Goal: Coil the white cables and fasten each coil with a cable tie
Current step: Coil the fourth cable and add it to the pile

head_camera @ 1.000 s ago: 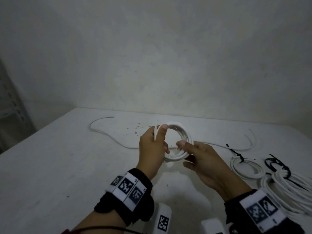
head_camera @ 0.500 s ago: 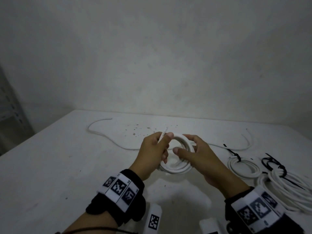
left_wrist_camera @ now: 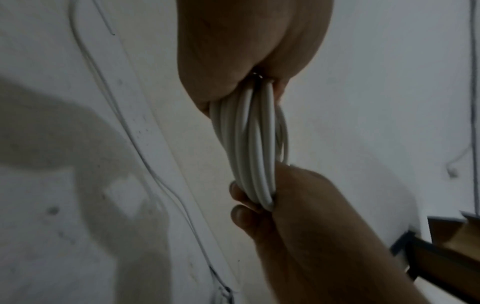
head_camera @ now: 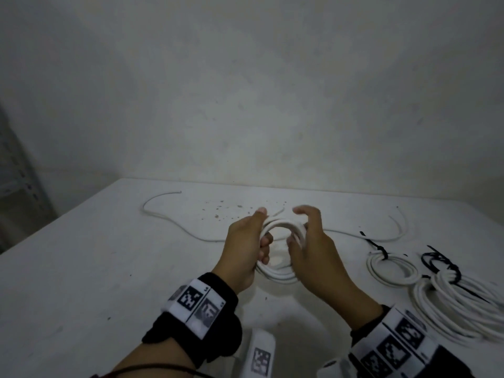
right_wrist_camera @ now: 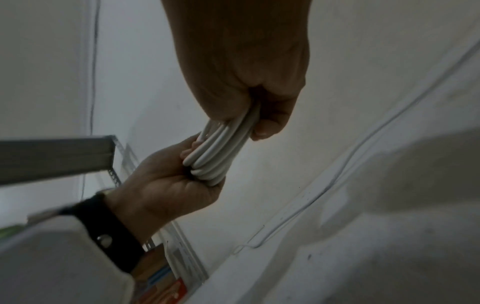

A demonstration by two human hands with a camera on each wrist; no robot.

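Hands (head_camera: 245,249) (head_camera: 313,249) – gripping cable coil (head_camera: 283,226)

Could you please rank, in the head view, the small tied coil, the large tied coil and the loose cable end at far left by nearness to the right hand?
From the right hand:
1. Small tied coil, just to its right.
2. Large tied coil, further right, near the table edge.
3. Loose cable end, far left, beyond the left hand.

Large tied coils (head_camera: 463,309) — cut off by right edge.
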